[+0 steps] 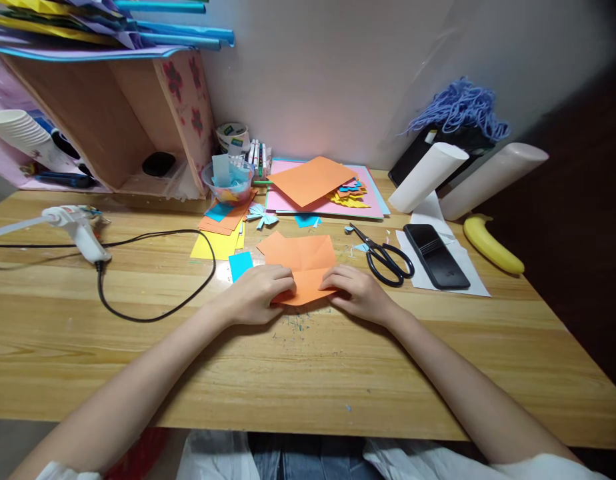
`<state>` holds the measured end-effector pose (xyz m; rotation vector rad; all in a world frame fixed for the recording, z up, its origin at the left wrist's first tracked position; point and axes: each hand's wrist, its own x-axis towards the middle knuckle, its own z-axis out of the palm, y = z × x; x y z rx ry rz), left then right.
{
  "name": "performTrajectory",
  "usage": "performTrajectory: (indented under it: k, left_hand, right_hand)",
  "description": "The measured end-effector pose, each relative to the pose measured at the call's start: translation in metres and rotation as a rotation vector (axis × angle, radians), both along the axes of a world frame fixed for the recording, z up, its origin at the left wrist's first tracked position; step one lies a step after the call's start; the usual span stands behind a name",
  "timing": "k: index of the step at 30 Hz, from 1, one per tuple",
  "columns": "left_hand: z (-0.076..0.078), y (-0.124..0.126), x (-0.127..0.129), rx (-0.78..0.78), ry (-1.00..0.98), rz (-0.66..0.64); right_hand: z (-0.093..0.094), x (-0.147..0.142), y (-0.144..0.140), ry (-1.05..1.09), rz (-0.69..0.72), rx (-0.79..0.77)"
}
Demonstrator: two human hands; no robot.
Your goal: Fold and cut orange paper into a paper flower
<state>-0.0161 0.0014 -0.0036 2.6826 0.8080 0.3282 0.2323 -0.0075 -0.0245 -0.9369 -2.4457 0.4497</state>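
An orange sheet of paper [305, 257] with crease lines lies in front of me, its near edge raised a little from the table. My left hand [263, 290] is closed on the near left corner, fingers curled over it. At the near right corner, my right hand [358, 291] pinches the same sheet. A small blue paper piece [241, 265] lies beside my left hand. Black-handled scissors [388, 261] rest just beyond my right hand, blades pointing away to the left. Another orange piece [269, 241] pokes out at the sheet's far left.
A white glue gun [81, 233] with a looping black cable [208, 283] is at left. A phone [435, 257] on white paper and a banana [493, 245] lie at right. Behind are stacked coloured papers [375, 193], a plastic tub [228, 180] and a cardboard box [183, 127].
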Motion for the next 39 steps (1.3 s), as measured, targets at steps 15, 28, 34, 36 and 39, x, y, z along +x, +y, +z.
performTrajectory:
  k: [15,28,34,36,39]
  left_hand:
    - [-0.010,0.005,-0.001,-0.153,-0.226,0.233]
    - [-0.029,0.012,0.007,-0.123,-0.349,0.658]
    - [-0.030,0.008,0.008,-0.002,-0.302,0.699]
    - [-0.031,0.007,0.007,-0.022,-0.298,0.691]
    - [-0.031,0.010,0.003,-0.102,-0.331,0.688]
  right_hand:
    - [-0.001,0.000,-0.005,0.255,-0.308,0.051]
    - [-0.015,-0.001,0.011,0.304,-0.479,-0.263]
    - [-0.009,-0.003,0.008,0.224,-0.416,-0.203]
    - [-0.005,-0.004,0.007,0.198,-0.348,-0.171]
    - [-0.001,-0.005,0.005,0.232,-0.280,-0.135]
